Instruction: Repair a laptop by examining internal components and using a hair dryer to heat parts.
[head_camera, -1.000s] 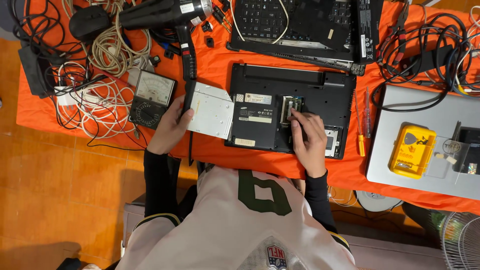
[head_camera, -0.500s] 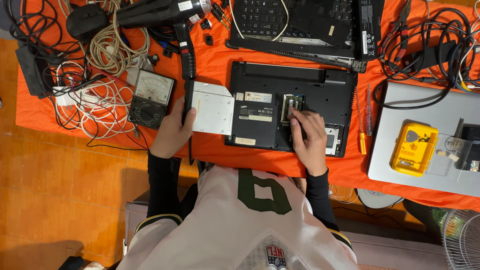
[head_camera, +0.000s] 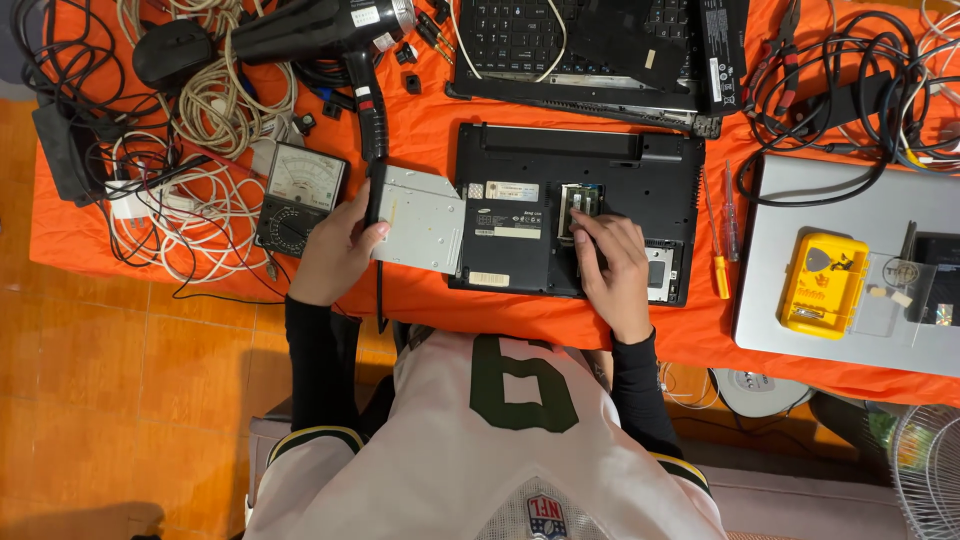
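Optical drive (head_camera: 420, 218), half out of the upturned laptop (head_camera: 575, 210), pinched by left hand (head_camera: 335, 252); right hand (head_camera: 612, 270) fingertips pressed at memory slot (head_camera: 578, 203); skewed pull risks jamming.

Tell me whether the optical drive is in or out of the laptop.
Partly out: the silver optical drive sticks out of the black laptop side, with the left hand on its edge.

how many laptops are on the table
3: a black laptop flipped underside up under the right hand, a black keyboard one above it, a silver closed one at right. More may be hidden.
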